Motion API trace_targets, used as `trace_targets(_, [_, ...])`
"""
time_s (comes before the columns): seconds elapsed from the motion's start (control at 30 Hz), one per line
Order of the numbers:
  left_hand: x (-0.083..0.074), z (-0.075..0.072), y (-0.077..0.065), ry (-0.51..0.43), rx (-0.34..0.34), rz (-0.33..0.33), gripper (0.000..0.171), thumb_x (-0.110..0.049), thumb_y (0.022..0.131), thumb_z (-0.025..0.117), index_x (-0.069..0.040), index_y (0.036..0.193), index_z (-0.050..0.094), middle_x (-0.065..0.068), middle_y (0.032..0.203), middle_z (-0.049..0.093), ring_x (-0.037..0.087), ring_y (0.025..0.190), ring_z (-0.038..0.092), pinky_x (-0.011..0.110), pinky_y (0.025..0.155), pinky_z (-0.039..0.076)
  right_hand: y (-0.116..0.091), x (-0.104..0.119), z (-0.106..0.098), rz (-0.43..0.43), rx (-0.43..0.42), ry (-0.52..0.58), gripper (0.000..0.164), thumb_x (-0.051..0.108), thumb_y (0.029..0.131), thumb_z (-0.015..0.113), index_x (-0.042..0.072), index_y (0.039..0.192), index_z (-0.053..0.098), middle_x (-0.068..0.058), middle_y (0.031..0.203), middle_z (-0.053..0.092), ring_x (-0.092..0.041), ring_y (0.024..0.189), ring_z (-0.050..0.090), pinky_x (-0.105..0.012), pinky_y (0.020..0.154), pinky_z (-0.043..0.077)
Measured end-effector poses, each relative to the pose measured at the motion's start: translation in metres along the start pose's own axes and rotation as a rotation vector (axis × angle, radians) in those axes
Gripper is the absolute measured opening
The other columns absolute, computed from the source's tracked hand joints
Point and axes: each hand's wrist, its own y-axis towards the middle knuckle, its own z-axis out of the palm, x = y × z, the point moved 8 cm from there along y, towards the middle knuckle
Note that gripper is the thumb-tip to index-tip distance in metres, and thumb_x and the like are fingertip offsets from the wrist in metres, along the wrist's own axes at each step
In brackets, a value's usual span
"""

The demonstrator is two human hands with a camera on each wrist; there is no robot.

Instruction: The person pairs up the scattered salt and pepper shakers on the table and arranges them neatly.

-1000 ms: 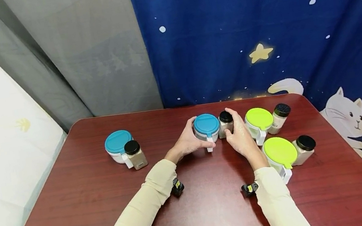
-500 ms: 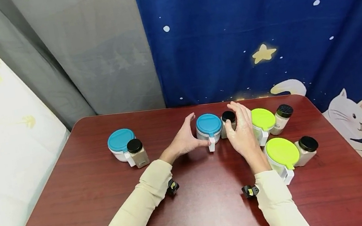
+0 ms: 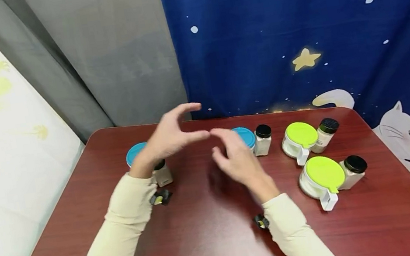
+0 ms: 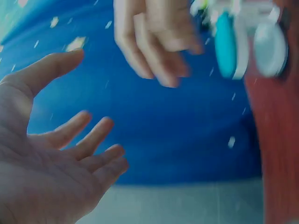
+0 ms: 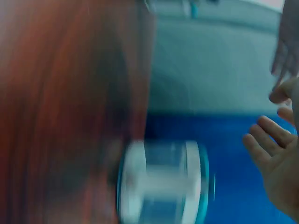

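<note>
My left hand [image 3: 170, 135] is raised over the table's left half, its fingers and thumb spread with nothing between them. It overlaps a blue-lidded jar [image 3: 135, 151] and a black-capped square shaker [image 3: 163, 176] in the head view. Beside it, my right hand [image 3: 236, 158] hovers near the middle, empty, partly covering a second blue-lidded jar [image 3: 246, 135]. That jar's white handle shows blurred in the right wrist view, where the jar [image 5: 163, 186] stands beyond the hand. Just right of it stands another black-capped shaker [image 3: 263, 141].
On the right, two green-lidded jars with white handles, one at the back [image 3: 300, 135] and one nearer [image 3: 323, 176], each have a black-capped shaker beside them, one behind [image 3: 324, 134] and one in front [image 3: 351, 172]. Curtains hang beyond the reddish-brown table [image 3: 212, 233].
Both hands have left the middle blue-lidded jar and its shaker, moving left; the left hand has also risen. The jars and shakers stay standing in place while the head view shifts slightly.
</note>
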Motion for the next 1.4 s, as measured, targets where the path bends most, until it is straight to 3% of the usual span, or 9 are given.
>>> trace_targets(0.07, [0.007,-0.024,-0.005,-0.003,-0.045,-0.019,0.060,-0.027,0.088,0.083,-0.013,0.141,0.059,0.006,0.113,0.064,0.016,0.098,0.059,0.033,0.085,0.048,0.004,0.016,0.027,-0.040,0.113,-0.013,0.048,0.014,0.095,0.063,0.010,0.143,0.055,-0.007,0.144,0.054,-0.021,0.132,0.048,-0.036,0.110,0.038])
trace_targets(0.17, [0.035,-0.058,-0.011,-0.030,-0.113,-0.097,0.053,-0.032,0.093,0.077,-0.016,0.141,0.061,0.005,0.110,0.063,0.018,0.085,0.057,0.031,0.070,0.047,0.006,0.035,0.064,-0.053,0.261,-0.030,0.056,0.016,0.097,0.064,0.016,0.151,0.049,-0.001,0.154,0.044,-0.017,0.140,0.040,-0.037,0.108,0.041])
trace_targets(0.3, [0.093,-0.087,-0.019,-0.099,-0.156,-0.224,0.061,-0.038,0.099,0.068,-0.012,0.151,0.049,0.008,0.148,0.050,0.023,0.128,0.052,0.039,0.100,0.045,0.005,0.053,0.098,-0.053,0.369,-0.063,0.066,0.015,0.097,0.065,0.025,0.157,0.040,0.002,0.163,0.031,-0.015,0.143,0.035,-0.037,0.099,0.049])
trace_targets(0.47, [0.159,-0.096,-0.046,-0.115,-0.215,-0.291,0.066,-0.037,0.098,0.069,-0.012,0.154,0.043,0.015,0.157,0.039,0.033,0.144,0.035,0.054,0.113,0.030,0.002,0.068,0.121,-0.083,0.391,-0.145,0.062,0.020,0.096,0.067,0.030,0.154,0.046,-0.002,0.153,0.042,-0.017,0.130,0.048,-0.033,0.079,0.055])
trace_targets(0.6, [0.187,-0.083,-0.070,-0.115,-0.177,-0.283,0.072,-0.032,0.095,0.074,-0.019,0.157,0.040,0.012,0.160,0.033,0.036,0.145,0.030,0.058,0.113,0.028,0.001,0.068,0.128,-0.059,0.362,-0.201,0.055,0.031,0.095,0.072,0.032,0.146,0.053,-0.002,0.140,0.049,-0.016,0.114,0.055,-0.033,0.068,0.055])
trace_targets(0.83, [0.206,-0.068,-0.094,-0.127,-0.118,-0.370,0.095,-0.028,0.092,0.078,-0.015,0.163,0.016,0.021,0.157,0.029,0.039,0.134,0.039,0.055,0.106,0.035,0.006,0.062,0.131,-0.056,0.361,-0.199,0.052,0.034,0.097,0.072,0.029,0.142,0.048,-0.006,0.145,0.046,-0.021,0.109,0.062,-0.037,0.067,0.057])
trace_targets(1.0, [0.208,-0.066,-0.104,-0.101,-0.095,-0.403,0.098,-0.025,0.089,0.081,-0.001,0.158,0.016,0.025,0.151,0.033,0.040,0.132,0.041,0.053,0.105,0.037,0.013,0.050,0.132,-0.027,0.361,-0.182,0.052,0.028,0.096,0.074,0.025,0.140,0.047,-0.009,0.149,0.046,-0.025,0.112,0.065,-0.040,0.072,0.058])
trace_targets(1.27, [0.198,-0.052,-0.122,-0.123,-0.018,-0.284,0.118,-0.008,0.079,0.088,-0.009,0.160,0.003,0.022,0.151,0.033,0.034,0.134,0.037,0.026,0.103,0.034,0.020,0.037,0.135,0.048,0.347,-0.069,0.050,0.025,0.097,0.073,0.019,0.136,0.043,-0.003,0.133,0.052,-0.021,0.082,0.065,-0.034,0.067,0.055])
trace_targets(1.4, [0.197,-0.044,-0.126,-0.115,0.002,-0.207,0.124,-0.006,0.072,0.093,-0.009,0.159,0.005,0.019,0.150,0.034,0.027,0.133,0.040,0.014,0.100,0.034,0.020,0.033,0.136,0.068,0.360,-0.081,0.061,0.030,0.097,0.073,0.023,0.146,0.039,-0.004,0.137,0.052,-0.024,0.090,0.068,-0.036,0.075,0.056])
